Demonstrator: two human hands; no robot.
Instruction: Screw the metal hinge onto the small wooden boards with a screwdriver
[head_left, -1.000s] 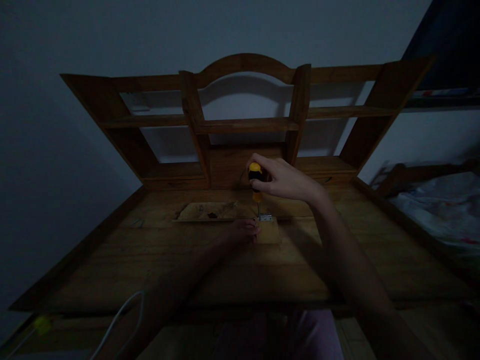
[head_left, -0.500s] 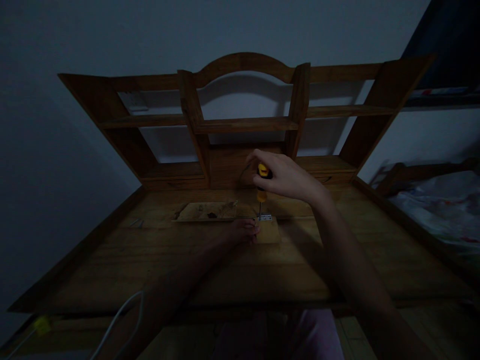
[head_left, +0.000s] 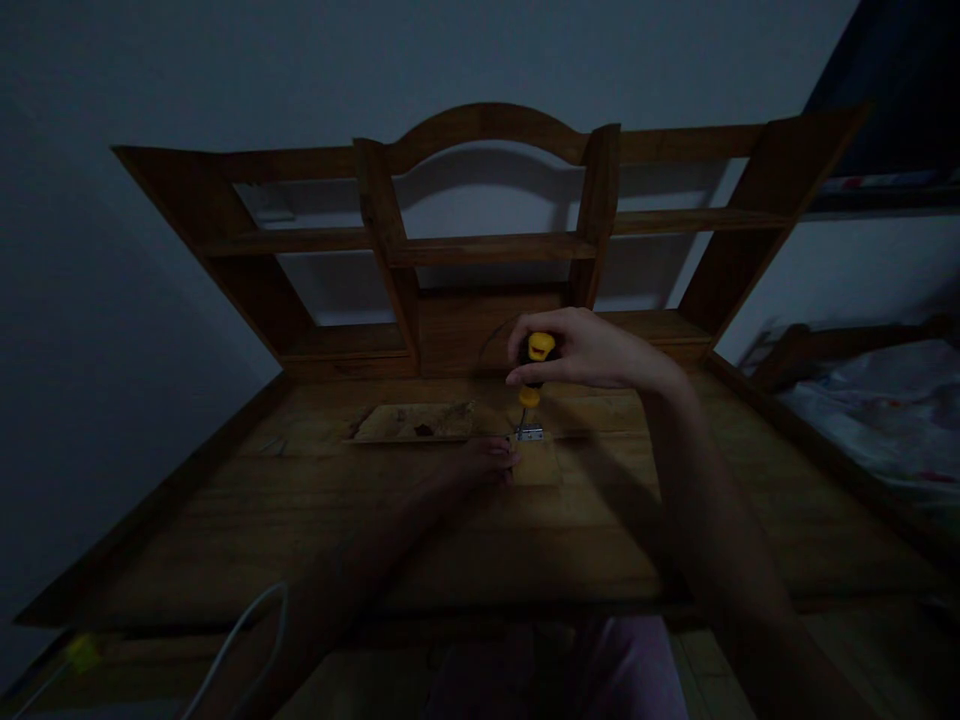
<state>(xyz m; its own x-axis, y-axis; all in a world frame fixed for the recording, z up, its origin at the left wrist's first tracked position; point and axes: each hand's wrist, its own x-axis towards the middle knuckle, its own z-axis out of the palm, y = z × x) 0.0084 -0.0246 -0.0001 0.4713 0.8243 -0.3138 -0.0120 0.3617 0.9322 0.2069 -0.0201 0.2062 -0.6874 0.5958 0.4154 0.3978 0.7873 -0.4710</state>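
Observation:
My right hand (head_left: 581,348) is wrapped round the yellow and black handle of a screwdriver (head_left: 529,397). The handle leans to the right, and the shaft runs down to a small silver metal hinge (head_left: 530,433). That hinge lies along the back edge of a small light wooden block (head_left: 538,462) on the desk. With curled fingers, my left hand (head_left: 491,460) grips the block's left edge close to the screwdriver's tip. Whether a screw sits under the tip is too dark and small to tell.
A rough piece of wood (head_left: 411,421) lies left of the hinge on the wooden desk (head_left: 300,540). Small thin metal items (head_left: 274,446) rest farther left. Behind stands a shelf unit (head_left: 491,250). A white cable (head_left: 244,620) loops over at the lower left.
My right hand has shifted a little right and slightly down, so the screwdriver now tilts more to the right. My left hand and the block have stayed in place.

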